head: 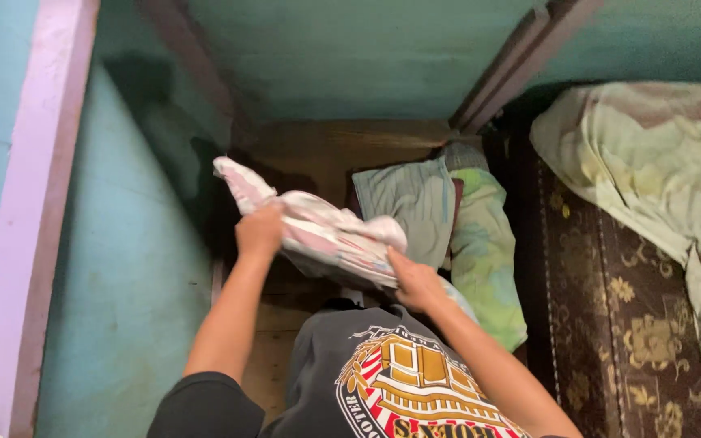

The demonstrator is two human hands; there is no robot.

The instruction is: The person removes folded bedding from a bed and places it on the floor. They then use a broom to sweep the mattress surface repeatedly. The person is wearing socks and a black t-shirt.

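Both my hands hold a crumpled white and pink patterned cloth (326, 231) in front of my chest. My left hand (260, 231) grips its upper left part, where one end sticks up and to the left. My right hand (415, 282) pinches its lower right edge. Just behind the cloth lies a folded grey-blue striped cloth (409, 207) on a green patterned cloth (487, 259), both on a wooden surface (330, 154).
A teal wall (115, 268) with a pink vertical strip (34, 203) stands close on the left. To the right are a dark brown bed cover with gold flowers (610, 324) and a pale green crumpled blanket (659, 162).
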